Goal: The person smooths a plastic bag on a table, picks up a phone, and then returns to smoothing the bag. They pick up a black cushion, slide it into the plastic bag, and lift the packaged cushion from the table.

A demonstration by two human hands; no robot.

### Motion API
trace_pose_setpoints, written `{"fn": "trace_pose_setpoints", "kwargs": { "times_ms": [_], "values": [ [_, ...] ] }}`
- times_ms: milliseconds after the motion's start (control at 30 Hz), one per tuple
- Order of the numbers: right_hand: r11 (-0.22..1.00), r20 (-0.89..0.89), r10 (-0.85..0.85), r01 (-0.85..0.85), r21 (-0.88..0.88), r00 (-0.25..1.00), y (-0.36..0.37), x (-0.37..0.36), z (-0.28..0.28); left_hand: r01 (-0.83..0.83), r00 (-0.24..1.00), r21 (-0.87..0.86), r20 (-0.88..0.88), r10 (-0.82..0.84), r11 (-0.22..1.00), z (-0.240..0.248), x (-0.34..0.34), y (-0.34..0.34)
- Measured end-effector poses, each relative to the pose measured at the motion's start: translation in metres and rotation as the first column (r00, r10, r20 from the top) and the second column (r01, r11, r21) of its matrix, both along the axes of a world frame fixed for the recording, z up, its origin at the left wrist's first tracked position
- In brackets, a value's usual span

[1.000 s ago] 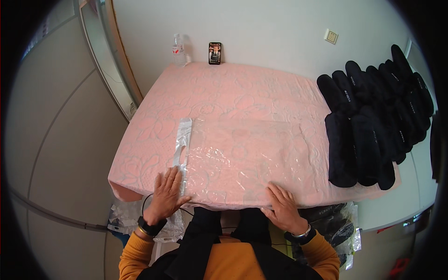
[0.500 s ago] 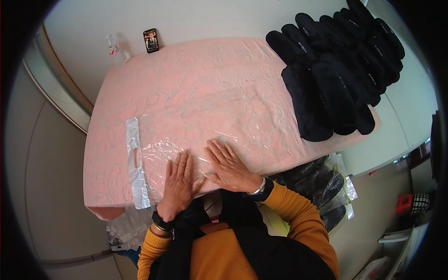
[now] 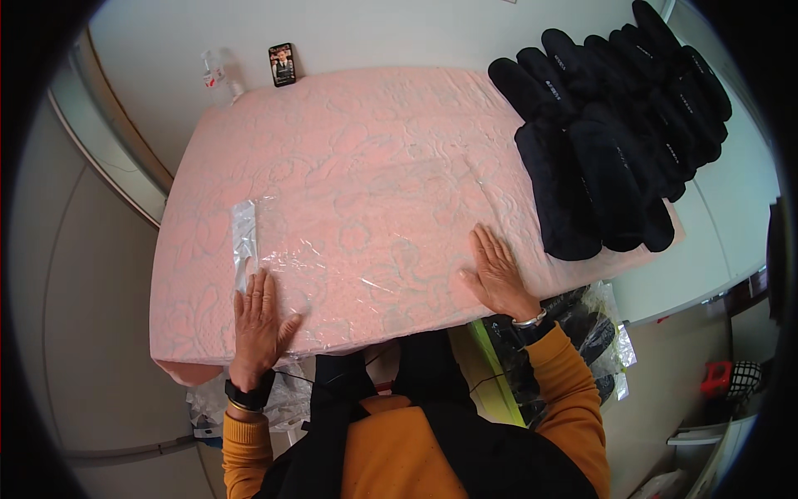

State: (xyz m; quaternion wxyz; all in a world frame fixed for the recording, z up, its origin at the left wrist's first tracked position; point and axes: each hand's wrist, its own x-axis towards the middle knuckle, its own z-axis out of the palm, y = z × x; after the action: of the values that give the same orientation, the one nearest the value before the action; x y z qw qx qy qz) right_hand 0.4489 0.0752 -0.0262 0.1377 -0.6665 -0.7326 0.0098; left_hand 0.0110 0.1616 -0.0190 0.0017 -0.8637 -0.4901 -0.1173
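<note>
A clear plastic bag lies flat on a pink patterned cloth that covers the table. Its silvery white strip with a handle hole is at the left end. My left hand rests flat beside that strip, fingers stretched out and partly over its lower part. My right hand lies flat at the bag's right end, thumb spread from the fingers. Neither hand holds anything. Stacked black plush items, long and rounded with pale lettering, are at the far right of the table.
A phone leans against the wall at the back, with a clear bottle to its left. Black items in clear bags sit below the table's right edge. More clear plastic is below its left side. A red item stands far right.
My hands have slid apart from the bag's middle, the left one to the left and the right one to the right. The bag now looks flatter and more spread out.
</note>
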Motion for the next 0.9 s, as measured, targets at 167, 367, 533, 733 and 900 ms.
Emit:
{"fn": "trace_pose_setpoints", "kwargs": {
  "times_ms": [167, 367, 533, 733, 900],
  "values": [
    [0.991, 0.023, -0.133, 0.132, 0.026, 0.991, -0.019, -0.028, 0.009, -0.227, 0.965, 0.107, -0.107, 0.238, 0.968, 0.016, -0.037, -0.015],
    [0.948, 0.075, -0.315, 0.31, 0.067, 0.946, -0.039, -0.098, 0.049, 0.273, 0.909, 0.212, 0.263, -0.324, 0.938, 0.06, 0.018, -0.081],
    [0.99, -0.036, -0.136, 0.135, -0.033, 0.99, -0.067, -0.125, 0.078, 0.348, 0.925, 0.007, 0.159, -0.344, 0.938, 0.056, 0.019, -0.079],
    [0.963, -0.182, -0.007, -0.042, -0.265, 0.983, -0.098, -0.152, 0.096, 0.207, 0.978, -0.13, 0.061, -0.2, 0.97, 0.054, 0.007, -0.061],
    [0.806, -0.641, 0.473, -0.59, 0.038, 0.605, -0.084, -0.168, 0.077, 0.104, 0.99, 0.216, 0.074, -0.122, 0.971, 0.026, 0.005, -0.039]
  ]
}}
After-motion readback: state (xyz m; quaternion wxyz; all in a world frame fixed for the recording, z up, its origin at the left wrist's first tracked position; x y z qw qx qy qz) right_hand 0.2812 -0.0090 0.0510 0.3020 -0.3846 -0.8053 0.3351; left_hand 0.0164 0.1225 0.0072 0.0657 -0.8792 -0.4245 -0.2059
